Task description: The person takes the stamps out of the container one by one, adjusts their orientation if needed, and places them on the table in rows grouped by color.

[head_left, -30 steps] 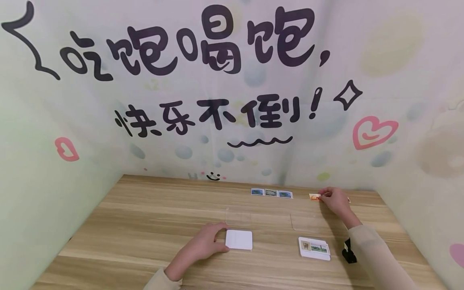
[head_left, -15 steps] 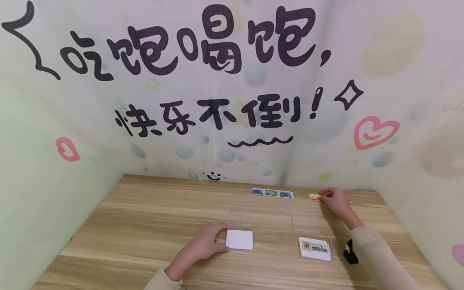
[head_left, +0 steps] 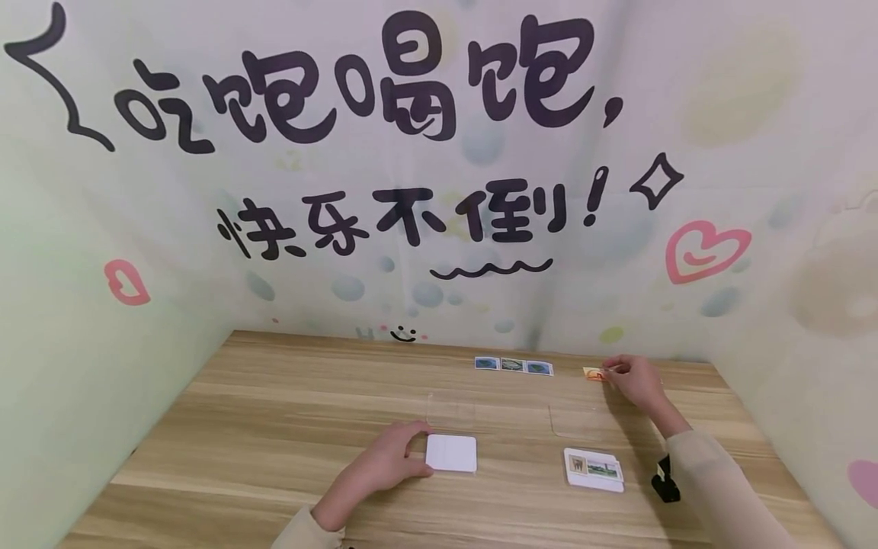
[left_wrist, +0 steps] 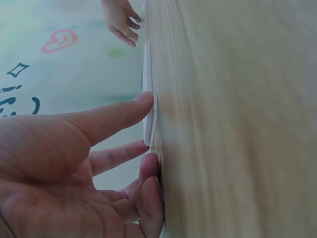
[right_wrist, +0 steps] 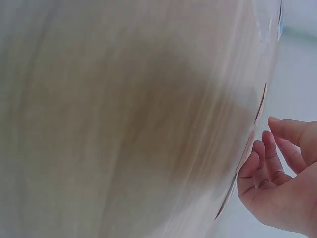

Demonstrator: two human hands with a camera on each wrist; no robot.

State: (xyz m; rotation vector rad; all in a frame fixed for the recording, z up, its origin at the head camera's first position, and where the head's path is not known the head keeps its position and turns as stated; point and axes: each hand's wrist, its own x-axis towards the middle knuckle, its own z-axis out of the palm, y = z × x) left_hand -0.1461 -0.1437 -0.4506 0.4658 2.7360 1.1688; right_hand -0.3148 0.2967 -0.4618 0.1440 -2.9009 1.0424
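Observation:
My left hand [head_left: 391, 459] lies on the table beside a stack of blank white cards [head_left: 451, 454]. Its thumb and forefinger hold the stack at its two left corners; the left wrist view shows the thumb against the card edges [left_wrist: 148, 119]. Near the table's back edge, my right hand [head_left: 638, 378] bends over a row of stamps. Thumb and forefinger pinch at the right edge of an orange stamp [head_left: 593, 374], whose left part shows. In the right wrist view the curled fingers [right_wrist: 262, 168] hover close over the row, hiding part of it.
Three blue-green stamps [head_left: 514, 365] form a row at the back. Two clear plastic sheets [head_left: 576, 421] lie in mid-table. Toward the front right are white cards topped by two stamps [head_left: 595, 468] and a small black object [head_left: 664, 486] by the sleeve. A printed backdrop [head_left: 384, 297] borders the table [head_left: 274, 419].

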